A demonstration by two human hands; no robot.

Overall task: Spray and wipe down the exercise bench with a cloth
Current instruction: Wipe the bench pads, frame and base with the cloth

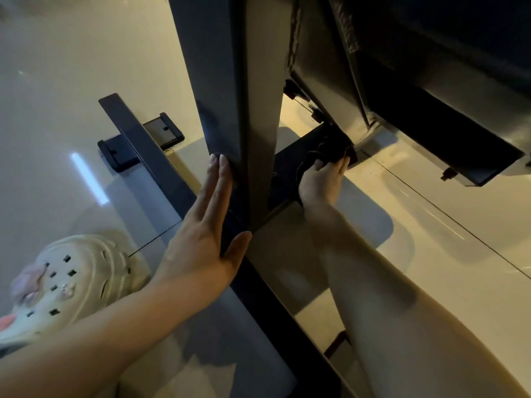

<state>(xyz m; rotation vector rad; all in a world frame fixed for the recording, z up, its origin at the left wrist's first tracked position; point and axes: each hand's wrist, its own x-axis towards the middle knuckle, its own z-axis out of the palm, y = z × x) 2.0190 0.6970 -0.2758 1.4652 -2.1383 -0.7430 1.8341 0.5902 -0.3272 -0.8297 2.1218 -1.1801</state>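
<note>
Exercise bench: fills the frame from 12 to 6 o'clock; I am looking at its underside and frame, not the pad top. Dark upright post runs from the top edge down to the centre, meeting a dark base rail that crosses from 10 toward 5 o'clock.

Cloth: dark, bunched, pressed on the low frame joint just right of the post, at about 2 o'clock from centre. Hard to separate from the dark metal in this light.

Right hand: fingers clenched round the cloth, fingertips tucked into it, forearm reaching in from 5 o'clock. This is the nearer hand to the work; the cloth lies directly ahead of its fingers, toward 1 o'clock.

Left hand: fingers released and straight, palm flat against the left face of the post, thumb hooked round its near edge. Reads as bracing, in my judgement.

Key relation: the joint's long member runs up toward 1 o'clock under the padded section; I judge the next wipe would follow that axis, away from the wrist.

Spray bottle: not in view.

Floor: pale, glossy tile, a bright streak of reflected light at 9 o'clock, a grout line at 3 o'clock.

Shoe: cream clog with charms, at 8 o'clock, beside the rail.

Room: dim, warm light; deep shadow under the bench.
</note>
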